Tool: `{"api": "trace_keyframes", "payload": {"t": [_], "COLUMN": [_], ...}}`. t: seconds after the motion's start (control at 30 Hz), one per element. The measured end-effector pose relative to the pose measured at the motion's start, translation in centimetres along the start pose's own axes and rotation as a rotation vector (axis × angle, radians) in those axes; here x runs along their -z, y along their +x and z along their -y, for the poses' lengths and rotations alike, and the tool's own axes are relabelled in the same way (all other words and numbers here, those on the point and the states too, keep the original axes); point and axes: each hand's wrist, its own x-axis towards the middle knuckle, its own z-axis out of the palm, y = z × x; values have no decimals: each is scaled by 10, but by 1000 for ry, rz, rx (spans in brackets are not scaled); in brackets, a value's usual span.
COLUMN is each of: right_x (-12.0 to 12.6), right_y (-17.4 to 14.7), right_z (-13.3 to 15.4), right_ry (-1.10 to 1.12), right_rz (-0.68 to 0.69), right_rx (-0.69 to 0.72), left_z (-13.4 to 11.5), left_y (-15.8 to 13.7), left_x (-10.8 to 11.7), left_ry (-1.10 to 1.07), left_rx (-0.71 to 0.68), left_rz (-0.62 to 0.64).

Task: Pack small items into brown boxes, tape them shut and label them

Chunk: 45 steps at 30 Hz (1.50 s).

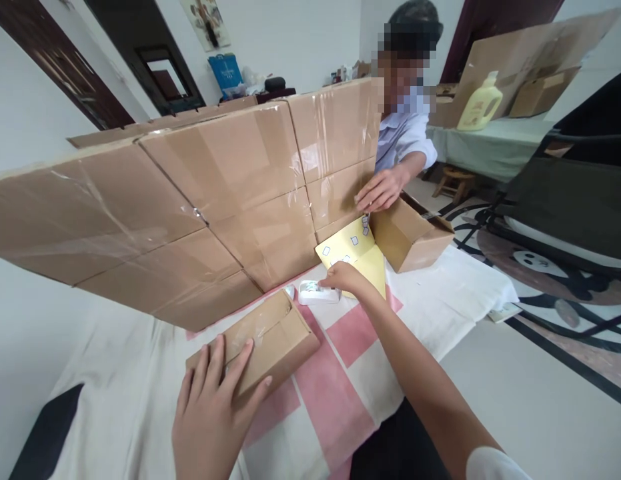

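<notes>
Here's your left hand (pixel 207 413), fingers spread over the flat brown cardboard box (pixel 267 333), whose long axis slants from near left to far right. Just beyond that box's far right corner, on the pink-and-white checked surface (pixel 335 407), sits the small white oblong case (pixel 315 297), long axis running left to right; which end is its front, you can't tell. Your right hand (pixel 346 277) is nearer, fingers curled over the case's right end; whether they're pinching it, you can't tell.
</notes>
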Motion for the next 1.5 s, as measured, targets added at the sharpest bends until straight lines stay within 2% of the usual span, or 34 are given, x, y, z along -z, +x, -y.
{"api": "trace_keyframes", "payload": {"t": [0.2,0.37,0.53,0.7,1.0,1.1,1.4,1.5], "right_x": [-5,-2,1,5,20,23,25,31], "right_y": [-4,-11,-11,-3,-2,-4,-6,-9], "right_z": [-8,-7,-9,-23,-43,-43,-44,-48], "right_ry": [-9,-13,148,386,629,659,705,725], "right_rz": [-58,-87,66,204,325,324,289,298], "right_rx": [39,-16,-104,-133,-104,-91,78,80], "left_z": [7,3,-4,-7,-3,-3,-15,-13], "left_y": [0,2,2,1,1,1,4,3], "left_x": [-3,-2,-1,1,-1,0,8,8], "left_ry": [28,23,30,36,79,74,26,33], "left_rx": [-33,1,34,55,32,25,32,20], "left_rz": [8,15,1,-2,-8,-15,-30,-24]}}
